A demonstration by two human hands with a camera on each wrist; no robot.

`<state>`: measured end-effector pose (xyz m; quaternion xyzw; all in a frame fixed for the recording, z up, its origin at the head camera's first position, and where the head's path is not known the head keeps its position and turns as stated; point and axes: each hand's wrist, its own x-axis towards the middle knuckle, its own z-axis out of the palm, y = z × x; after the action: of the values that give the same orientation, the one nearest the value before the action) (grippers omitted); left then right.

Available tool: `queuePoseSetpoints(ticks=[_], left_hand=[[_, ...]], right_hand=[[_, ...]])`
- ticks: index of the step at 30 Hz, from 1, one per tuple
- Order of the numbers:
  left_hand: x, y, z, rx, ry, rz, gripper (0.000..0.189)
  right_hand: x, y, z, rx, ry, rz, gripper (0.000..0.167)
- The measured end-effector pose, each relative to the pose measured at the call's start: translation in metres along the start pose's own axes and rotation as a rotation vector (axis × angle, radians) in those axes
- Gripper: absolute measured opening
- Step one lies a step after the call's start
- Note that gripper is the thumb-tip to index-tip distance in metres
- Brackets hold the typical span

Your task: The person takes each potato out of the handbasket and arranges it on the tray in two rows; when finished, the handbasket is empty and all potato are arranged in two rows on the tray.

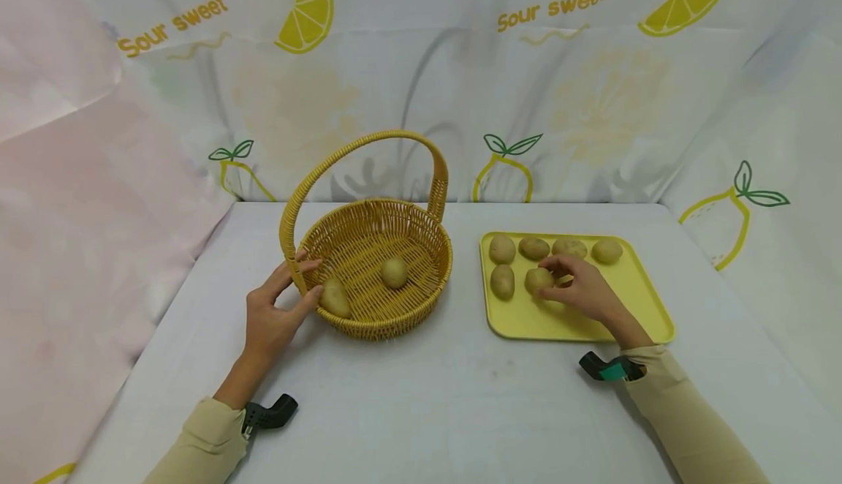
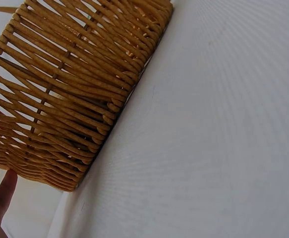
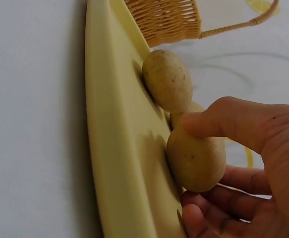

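Observation:
My left hand (image 1: pixel 272 319) grips the left rim of a yellow-brown wicker basket (image 1: pixel 430 308), beside the foot of its tall handle. Inside the basket lie two potatoes, a longish one (image 1: pixel 335 298) close to my left thumb and a round one (image 1: pixel 395 273) nearer the middle. On a yellow tray (image 1: pixel 526 328) to the right, my right hand (image 1: pixel 585 290) pinches a potato (image 3: pixel 196 158) between thumb and fingers. In the right wrist view that potato sits at the tray surface; whether it is lifted I cannot tell. Another potato (image 1: pixel 503 281) lies just left of it.
Along the tray's back edge several more potatoes (image 1: pixel 534 248) lie in a row. Basket and tray stand apart on a white-covered table (image 1: pixel 447 396). Behind them hangs a white cloth (image 1: pixel 395 67) with lemon prints.

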<state>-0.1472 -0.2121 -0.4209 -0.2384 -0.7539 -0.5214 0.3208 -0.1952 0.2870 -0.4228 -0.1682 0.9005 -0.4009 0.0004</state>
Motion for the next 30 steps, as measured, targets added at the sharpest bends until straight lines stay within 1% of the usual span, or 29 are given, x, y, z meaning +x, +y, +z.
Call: queuePoseSetpoints(ticks=[5,6,9,12,16,20,23,26,30], left_hand=[[-0.001,-0.001,-0.001,0.002,-0.004,-0.002,0.039],[0.000,0.002,-0.001,0.002,-0.002,0.001,0.038],[0.001,0.005,-0.001,0.004,0.004,0.007,0.038],[0.001,0.005,0.000,-0.002,0.009,0.009,0.038],[0.001,0.005,0.001,-0.009,0.000,0.002,0.038],[0.002,0.005,0.001,-0.002,-0.009,-0.013,0.037],[0.002,0.005,0.000,0.007,-0.006,-0.015,0.037],[0.003,0.006,-0.001,0.008,-0.003,-0.012,0.036],[0.002,0.006,-0.001,0.003,-0.002,-0.003,0.037]], right_hand=[[0.000,0.001,0.000,-0.018,-0.019,-0.012,0.044],[0.000,0.000,0.000,-0.022,-0.022,-0.014,0.045],[0.000,-0.001,-0.001,-0.033,-0.033,-0.022,0.046],[0.000,-0.006,-0.003,-0.053,-0.039,-0.029,0.049],[-0.001,-0.016,-0.009,-0.081,-0.013,-0.043,0.047],[0.006,-0.030,-0.013,-0.061,0.037,-0.087,0.040],[0.015,-0.046,-0.010,-0.024,0.059,-0.145,0.036],[0.027,-0.064,-0.005,0.018,0.052,-0.202,0.031],[0.044,-0.086,0.004,0.046,0.007,-0.271,0.026]])
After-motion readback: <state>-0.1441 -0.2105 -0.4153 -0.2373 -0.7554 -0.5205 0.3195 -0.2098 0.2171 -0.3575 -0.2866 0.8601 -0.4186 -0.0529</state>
